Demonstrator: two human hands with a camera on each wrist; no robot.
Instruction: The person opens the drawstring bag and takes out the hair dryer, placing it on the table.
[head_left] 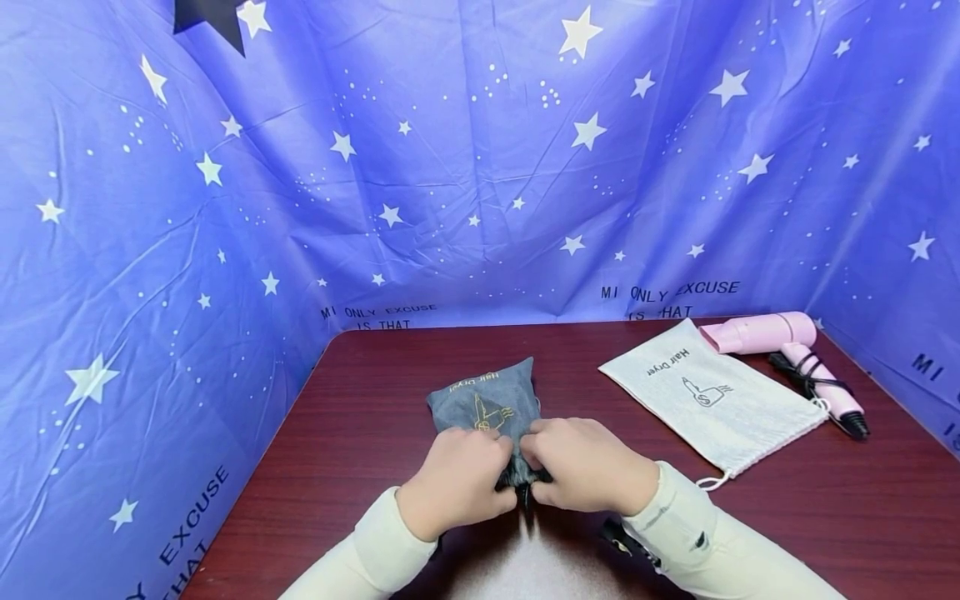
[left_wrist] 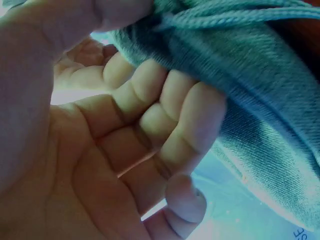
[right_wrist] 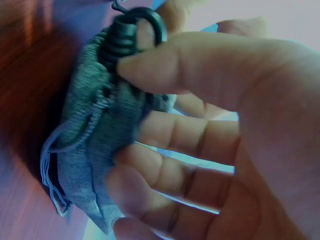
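Observation:
A dark grey drawstring bag (head_left: 491, 396) with gold "Hair Dryer" print lies on the table, its mouth toward the person. My left hand (head_left: 465, 475) grips one side of the mouth; in the left wrist view its curled fingers (left_wrist: 202, 117) press the fabric, close to a cord (left_wrist: 230, 17). My right hand (head_left: 588, 467) holds the other side, its thumb (right_wrist: 150, 67) against a black ribbed end with a ring (right_wrist: 120, 40) that sticks out of the mouth. A loop of drawstring (right_wrist: 55, 147) hangs beside the bag. What fills the bag is hidden.
On the right of the dark red table (head_left: 360, 417) lies a white drawstring bag (head_left: 705, 417) printed "Hair Dryer". A pink hair dryer (head_left: 765, 333) with its black cord wrapped round the handle touches that bag's far corner. Blue star-printed cloth (head_left: 465, 167) encloses the table's back and sides.

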